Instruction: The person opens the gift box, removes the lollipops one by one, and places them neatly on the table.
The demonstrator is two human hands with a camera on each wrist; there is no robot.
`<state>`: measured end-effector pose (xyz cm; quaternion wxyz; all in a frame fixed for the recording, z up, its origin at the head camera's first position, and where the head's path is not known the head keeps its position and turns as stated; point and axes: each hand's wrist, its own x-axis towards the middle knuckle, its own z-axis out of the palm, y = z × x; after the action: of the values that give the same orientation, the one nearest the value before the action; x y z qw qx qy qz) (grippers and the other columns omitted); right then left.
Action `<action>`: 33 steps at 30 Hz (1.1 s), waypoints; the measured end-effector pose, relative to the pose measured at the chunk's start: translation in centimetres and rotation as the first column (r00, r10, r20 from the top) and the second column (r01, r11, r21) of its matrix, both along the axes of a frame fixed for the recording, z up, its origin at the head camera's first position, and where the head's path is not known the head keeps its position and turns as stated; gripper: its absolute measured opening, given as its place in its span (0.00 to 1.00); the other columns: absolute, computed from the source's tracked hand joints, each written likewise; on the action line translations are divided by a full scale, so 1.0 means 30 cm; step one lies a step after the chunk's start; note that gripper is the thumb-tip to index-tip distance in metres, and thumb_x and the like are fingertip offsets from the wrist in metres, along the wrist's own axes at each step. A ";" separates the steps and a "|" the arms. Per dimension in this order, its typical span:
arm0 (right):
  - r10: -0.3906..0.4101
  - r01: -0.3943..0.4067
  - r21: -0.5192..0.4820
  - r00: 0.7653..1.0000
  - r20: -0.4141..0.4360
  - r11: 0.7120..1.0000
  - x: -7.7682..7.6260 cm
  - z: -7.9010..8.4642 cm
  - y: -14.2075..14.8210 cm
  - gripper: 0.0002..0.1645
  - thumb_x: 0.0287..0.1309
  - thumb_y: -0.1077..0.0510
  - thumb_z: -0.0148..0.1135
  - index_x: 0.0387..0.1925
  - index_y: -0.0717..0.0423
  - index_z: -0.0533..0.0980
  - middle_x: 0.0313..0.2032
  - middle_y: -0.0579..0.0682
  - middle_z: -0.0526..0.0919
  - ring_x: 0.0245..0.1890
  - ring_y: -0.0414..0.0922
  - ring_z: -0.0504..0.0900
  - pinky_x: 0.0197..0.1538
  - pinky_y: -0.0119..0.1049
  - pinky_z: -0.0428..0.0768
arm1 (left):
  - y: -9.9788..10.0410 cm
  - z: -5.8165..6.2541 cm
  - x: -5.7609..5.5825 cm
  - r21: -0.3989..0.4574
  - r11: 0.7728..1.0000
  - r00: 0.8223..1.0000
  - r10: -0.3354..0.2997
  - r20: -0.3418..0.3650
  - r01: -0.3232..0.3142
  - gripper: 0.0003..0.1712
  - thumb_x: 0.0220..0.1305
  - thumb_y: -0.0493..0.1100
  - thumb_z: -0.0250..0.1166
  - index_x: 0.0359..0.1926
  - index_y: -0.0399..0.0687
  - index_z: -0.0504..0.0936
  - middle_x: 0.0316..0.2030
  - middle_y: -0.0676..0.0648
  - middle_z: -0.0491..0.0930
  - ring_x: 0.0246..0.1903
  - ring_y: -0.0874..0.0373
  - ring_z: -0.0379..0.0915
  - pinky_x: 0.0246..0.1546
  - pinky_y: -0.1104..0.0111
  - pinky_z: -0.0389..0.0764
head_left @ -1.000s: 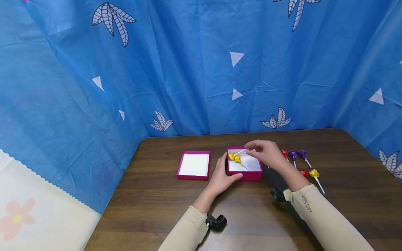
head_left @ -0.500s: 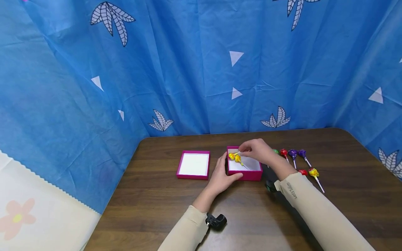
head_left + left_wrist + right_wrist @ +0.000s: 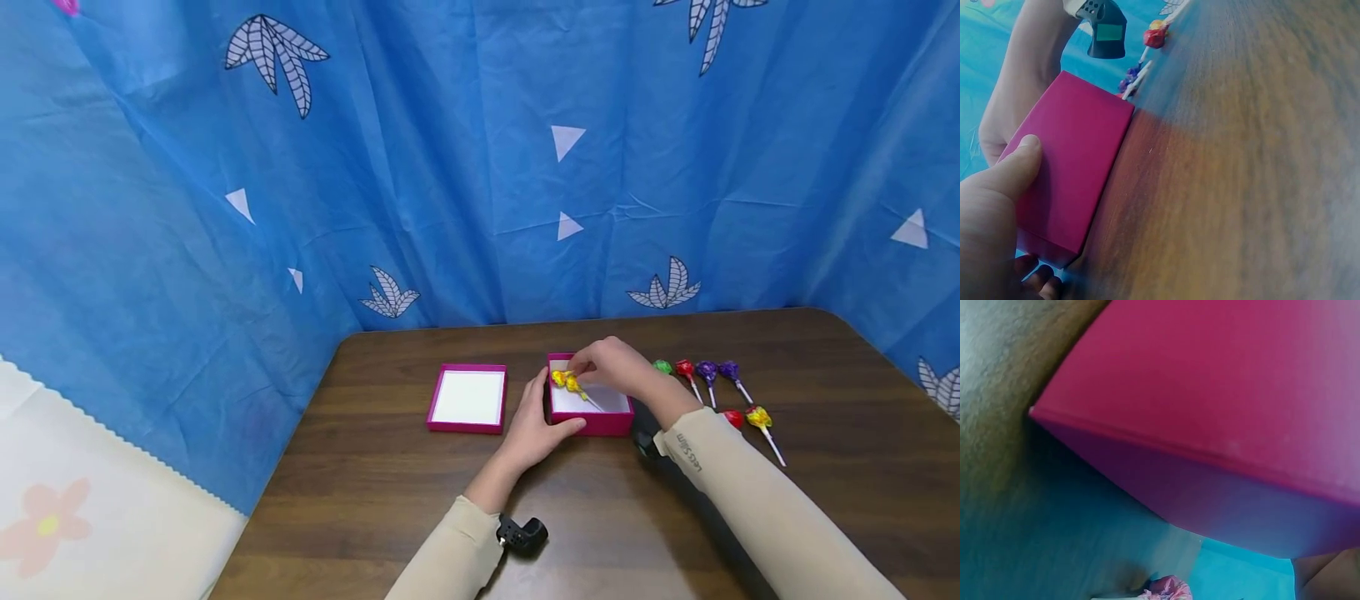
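In the head view, an uncovered magenta box (image 3: 592, 423) with a white inside stands on the brown table. My left hand (image 3: 531, 429) grips its front left corner, thumb on the front wall and fingers along the left side. The left wrist view shows that thumb (image 3: 1019, 165) flat against the box wall (image 3: 1079, 169). Two yellow lollipops (image 3: 573, 386) lie inside at the left. My right hand (image 3: 618, 367) reaches in over the back, its fingertips pinching the upper lollipop near its stick; the hand partly hides this. In the right wrist view the box (image 3: 1210, 381) fills most of the picture.
A magenta-rimmed lid (image 3: 468, 398) with a white inside lies left of the box. Right of it are several lollipops: green (image 3: 662, 367), red (image 3: 686, 368), purple (image 3: 707, 373) and a yellow one (image 3: 759, 417) nearer the front. A blue curtain (image 3: 480, 167) hangs behind the table.
My right hand has moved left and down into the box, its fingers closer to the yellow lollipop heads. The green lollipop has come into view behind the arm. My left hand keeps its grip.
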<state>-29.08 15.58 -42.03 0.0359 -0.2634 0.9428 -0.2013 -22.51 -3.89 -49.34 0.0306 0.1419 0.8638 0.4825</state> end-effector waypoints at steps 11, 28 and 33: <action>0.010 -0.010 0.036 1.000 -0.003 0.999 -0.002 -0.023 0.000 0.14 0.53 0.56 0.75 0.44 0.49 0.88 0.38 0.46 0.90 0.38 0.42 0.83 0.50 0.42 0.86 | 0.004 0.005 0.004 0.005 1.000 1.000 -0.019 -0.015 0.019 0.57 0.59 0.62 0.70 0.79 0.58 0.46 0.76 0.48 0.55 0.74 0.50 0.57 0.71 0.48 0.67; 0.000 0.002 0.100 1.000 -0.019 0.995 0.007 -0.034 -0.025 0.18 0.52 0.52 0.76 0.47 0.46 0.87 0.43 0.47 0.90 0.45 0.47 0.85 0.54 0.48 0.84 | 0.001 -0.003 0.002 0.000 1.000 1.000 -0.003 0.009 0.003 0.57 0.59 0.62 0.70 0.79 0.60 0.45 0.76 0.50 0.55 0.74 0.52 0.56 0.71 0.50 0.68; -0.004 0.007 0.091 0.999 -0.035 0.996 0.008 -0.035 -0.022 0.18 0.52 0.51 0.76 0.47 0.45 0.87 0.42 0.46 0.90 0.45 0.47 0.85 0.54 0.49 0.84 | -0.001 -0.001 0.000 -0.003 1.000 1.000 -0.010 0.002 0.010 0.57 0.59 0.63 0.69 0.79 0.60 0.45 0.76 0.49 0.55 0.74 0.51 0.56 0.72 0.49 0.67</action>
<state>-28.85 14.93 -43.06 0.0311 -0.2623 0.9521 -0.1538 -22.50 -3.91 -49.36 0.0338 0.1456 0.8638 0.4812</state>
